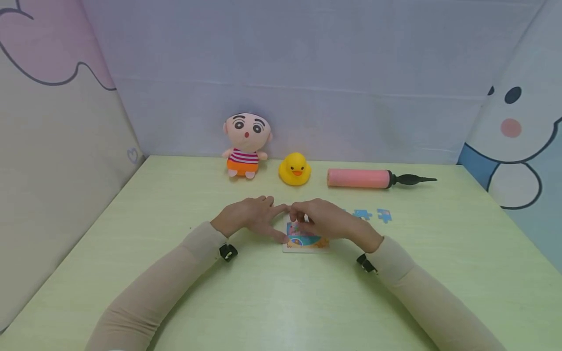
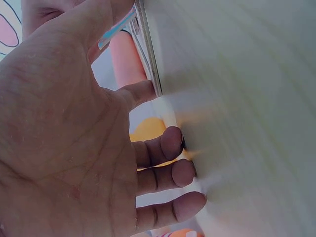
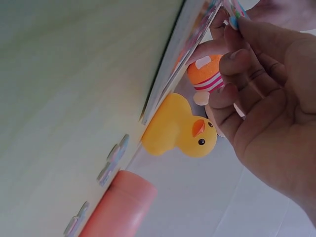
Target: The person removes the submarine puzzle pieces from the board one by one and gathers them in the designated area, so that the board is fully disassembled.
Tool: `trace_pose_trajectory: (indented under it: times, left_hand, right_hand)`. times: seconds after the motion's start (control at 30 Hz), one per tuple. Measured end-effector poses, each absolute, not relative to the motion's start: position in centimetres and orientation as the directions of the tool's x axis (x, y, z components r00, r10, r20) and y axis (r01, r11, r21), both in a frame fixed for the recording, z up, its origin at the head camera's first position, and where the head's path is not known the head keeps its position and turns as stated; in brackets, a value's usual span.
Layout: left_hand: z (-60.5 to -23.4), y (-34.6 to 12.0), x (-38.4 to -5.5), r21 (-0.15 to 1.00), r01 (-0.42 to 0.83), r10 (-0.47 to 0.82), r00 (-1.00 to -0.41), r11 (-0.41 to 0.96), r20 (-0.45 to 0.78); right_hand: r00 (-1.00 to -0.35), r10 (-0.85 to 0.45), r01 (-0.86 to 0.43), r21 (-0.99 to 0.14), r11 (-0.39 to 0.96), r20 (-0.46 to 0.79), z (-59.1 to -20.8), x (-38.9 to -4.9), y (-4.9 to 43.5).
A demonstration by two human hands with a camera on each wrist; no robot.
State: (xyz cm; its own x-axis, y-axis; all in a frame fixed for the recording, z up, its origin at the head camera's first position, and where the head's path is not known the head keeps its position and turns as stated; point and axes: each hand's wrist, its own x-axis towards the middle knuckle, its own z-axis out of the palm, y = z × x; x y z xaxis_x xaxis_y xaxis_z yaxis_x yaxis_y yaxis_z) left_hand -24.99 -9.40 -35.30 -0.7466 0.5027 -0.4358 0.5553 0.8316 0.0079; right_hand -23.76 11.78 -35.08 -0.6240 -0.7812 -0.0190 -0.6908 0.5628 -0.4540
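Observation:
A small jigsaw puzzle board (image 1: 306, 247) with a colourful picture and pale rim lies flat at the table's middle. My left hand (image 1: 256, 215) is spread at its left side, the thumb at the lower left edge and the index finger touching the upper corner. The other left fingers (image 2: 185, 173) extend straight, tips at the tabletop. Over the board, my right hand (image 1: 324, 218) pinches a puzzle piece (image 3: 238, 10) between thumb and index finger. That piece, bluish along one edge, is tilted up from the board. Part of the picture is hidden under the right hand.
Loose blue puzzle pieces (image 1: 362, 214) lie right of the board, partly behind the right hand. At the back stand a plush doll (image 1: 247, 141) and a yellow rubber duck (image 1: 295, 169). A pink hand pump (image 1: 360, 178) with black nozzle lies to their right.

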Motion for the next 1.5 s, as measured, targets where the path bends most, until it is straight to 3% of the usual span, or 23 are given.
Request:
trace_pose_trajectory:
  times: [0.43,1.5]
  left_hand:
    - [-35.4,-9.4,-24.9,0.005,0.557,0.508,-0.754,0.830,-0.416]
    - [-35.3,-9.6,-24.8,-0.001,0.570,0.522,-0.752,0.821,-0.403]
  right_hand:
    - [-0.616,-0.788,-0.699,-0.464,0.544,0.006,-34.9,-24.5,13.1]
    - [-0.645,-0.761,-0.649,-0.477,0.593,-0.070,-34.1,-25.1,18.7]
